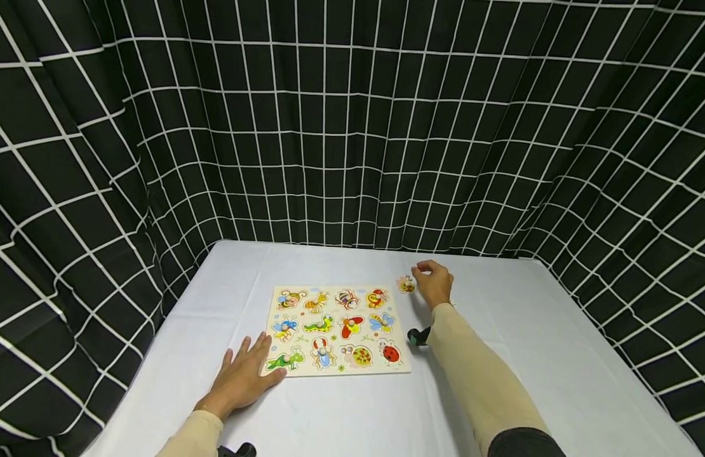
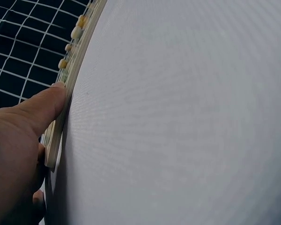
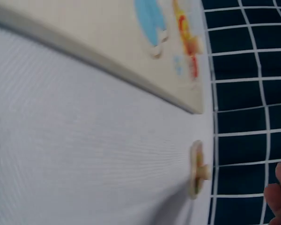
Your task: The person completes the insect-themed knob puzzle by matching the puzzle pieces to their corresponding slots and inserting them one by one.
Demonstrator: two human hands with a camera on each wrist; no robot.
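Observation:
A wooden knob puzzle board (image 1: 399, 368) with colourful insect pieces lies flat. My left hand (image 1: 244, 374) rests at its lower left corner with fingers spread; in the left wrist view the thumb (image 2: 49, 101) lies on the board's edge. Off the board's upper right corner, a snail puzzle piece (image 1: 406, 284) sits on the table, its knob up. Just right of that piece is my right hand (image 1: 435, 282), fingers loosely bent and holding nothing. The right wrist view shows a gap between the fingertips (image 3: 278, 197) and the snail piece (image 3: 196, 168). A snail picture without a knob shows in the board's bottom row.
A white cloth covers the table (image 1: 341, 419). Black curtains with a white grid (image 1: 341, 127) surround its back and sides. Dark wrist camera mounts (image 1: 418, 336) sit by both forearms.

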